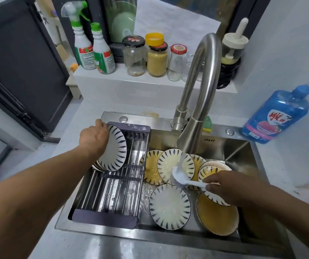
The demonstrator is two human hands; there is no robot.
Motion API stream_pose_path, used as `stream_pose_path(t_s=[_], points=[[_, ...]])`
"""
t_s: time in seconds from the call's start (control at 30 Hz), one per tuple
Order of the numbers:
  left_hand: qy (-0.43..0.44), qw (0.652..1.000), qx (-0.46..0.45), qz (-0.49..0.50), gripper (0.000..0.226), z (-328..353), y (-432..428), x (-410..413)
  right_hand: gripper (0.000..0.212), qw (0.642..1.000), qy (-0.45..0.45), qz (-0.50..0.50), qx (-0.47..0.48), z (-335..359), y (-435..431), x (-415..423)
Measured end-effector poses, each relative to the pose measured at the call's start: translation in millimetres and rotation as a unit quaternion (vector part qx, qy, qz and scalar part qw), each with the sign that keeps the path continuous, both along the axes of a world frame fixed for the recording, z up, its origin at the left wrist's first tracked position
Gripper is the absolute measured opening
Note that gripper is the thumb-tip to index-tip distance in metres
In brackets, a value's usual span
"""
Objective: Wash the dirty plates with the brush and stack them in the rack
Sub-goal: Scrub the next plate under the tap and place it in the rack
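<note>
My left hand grips the rim of a white plate with dark leaf marks and holds it on edge at the far end of the metal rack, against other upright plates. My right hand holds the handle of a white brush. The brush head sits under the running water over the dirty plates in the sink. Several plates lie there, some coated in yellow residue.
The curved steel faucet rises over the sink's middle, with a green and yellow sponge behind it. A blue detergent bottle stands at the right. Spray bottles and jars line the sill behind.
</note>
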State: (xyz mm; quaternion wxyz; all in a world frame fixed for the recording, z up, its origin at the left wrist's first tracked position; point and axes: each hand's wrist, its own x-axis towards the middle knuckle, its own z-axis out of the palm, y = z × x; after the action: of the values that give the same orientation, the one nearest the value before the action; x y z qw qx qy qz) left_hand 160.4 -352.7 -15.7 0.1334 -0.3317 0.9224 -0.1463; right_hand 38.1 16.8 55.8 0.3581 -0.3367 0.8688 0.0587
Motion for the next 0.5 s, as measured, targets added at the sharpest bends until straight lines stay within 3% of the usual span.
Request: stream_pose_path(t_s=[0.23,0.5], points=[[-0.032,0.997,-0.055,-0.032,0.054,-3.7,6.6,-1.9,0.032,0.999,0.041,0.024,-0.018,22.5,-7.8,14.0],[-0.042,0.996,-0.056,-0.056,0.059,0.7,12.5,-0.1,0.029,0.998,0.051,0.016,-0.02,33.8,-7.0,17.2]])
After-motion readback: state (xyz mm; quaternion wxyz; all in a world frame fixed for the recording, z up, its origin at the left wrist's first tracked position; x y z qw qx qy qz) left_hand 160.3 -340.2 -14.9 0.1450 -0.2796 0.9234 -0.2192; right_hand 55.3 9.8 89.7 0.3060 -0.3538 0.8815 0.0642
